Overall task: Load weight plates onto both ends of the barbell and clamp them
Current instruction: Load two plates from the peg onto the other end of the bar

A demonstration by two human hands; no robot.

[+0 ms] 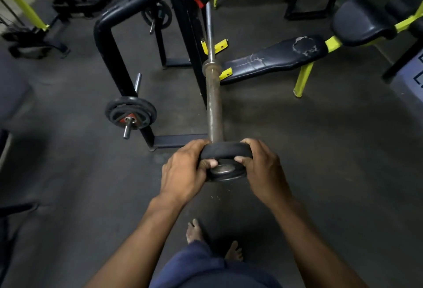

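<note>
We note the left hand (183,168) and right hand (263,168) gripping a weight plate (225,151) at the barbell (214,109) sleeve end. A tilted plate could jam there, or drop near bare feet (194,231).

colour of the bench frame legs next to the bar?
Yellow-green, under dark blue worn padding; the bench leg shows clearly in the head view.

Small black weight plate (225,152) at rusty barbell (214,104) sleeve's near end, seemingly threaded on
</note>
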